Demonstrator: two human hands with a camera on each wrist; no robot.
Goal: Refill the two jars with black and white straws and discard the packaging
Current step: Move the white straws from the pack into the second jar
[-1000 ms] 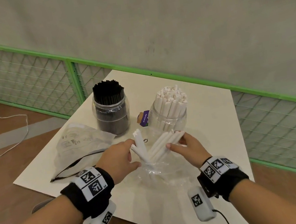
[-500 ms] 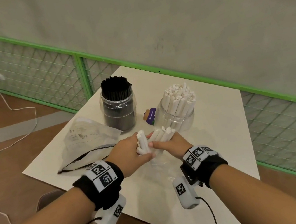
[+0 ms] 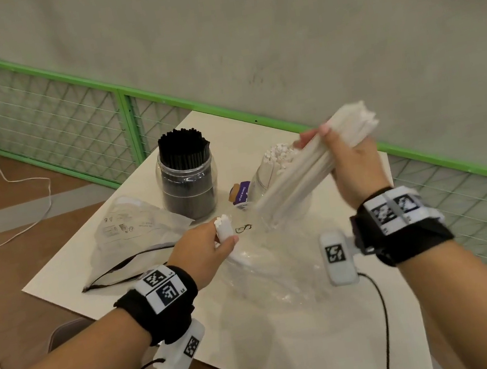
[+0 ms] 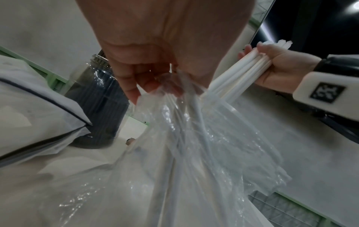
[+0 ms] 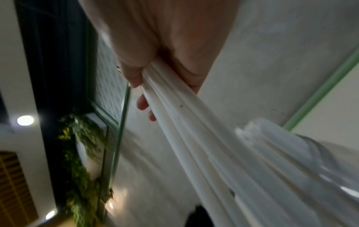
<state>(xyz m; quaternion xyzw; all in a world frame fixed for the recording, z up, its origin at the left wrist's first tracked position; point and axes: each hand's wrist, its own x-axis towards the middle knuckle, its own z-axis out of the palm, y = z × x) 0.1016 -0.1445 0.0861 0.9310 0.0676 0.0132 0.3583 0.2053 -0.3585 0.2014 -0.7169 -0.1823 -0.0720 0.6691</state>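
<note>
**Q:** What's nearest you, and how far along are you?

**Me:** Closest is the crinkled clear plastic bag (image 3: 267, 263), lying on the white tabletop (image 3: 309, 349). My left hand (image 3: 205, 254) has its fingers curled round the bag's mouth together with a few thick white paper straws (image 3: 223, 227) that are in it. So this wrapper is not yet empty, and I judge it cannot be thrown away yet.

**Q:** And your other hand?

**Me:** My right hand (image 3: 350, 164) is raised above the table and wrapped tight around a thick bundle of white straws (image 3: 306, 168). The bundle slants down toward the bag's opening, with its lower end at that mouth; I can't tell whether it is quite clear of the plastic.

**Q:** Where do they go?

**Me:** Just behind the bundle stands the clear jar of white straws (image 3: 273, 160), looking partly filled. I reckon this bundle is meant for it, then the few in my left.

**Q:** And the black ones?

**Me:** Left of that, the clear jar packed with thin black straws (image 3: 187, 174) looks full to the brim, so I judge that half finished. Its frosted zip pouch (image 3: 135, 233) lies flat beside it on the table, seemingly empty but not discarded.

**Q:** So what remains?

**Me:** Loading the white straws, then binning both wrappers.
</note>
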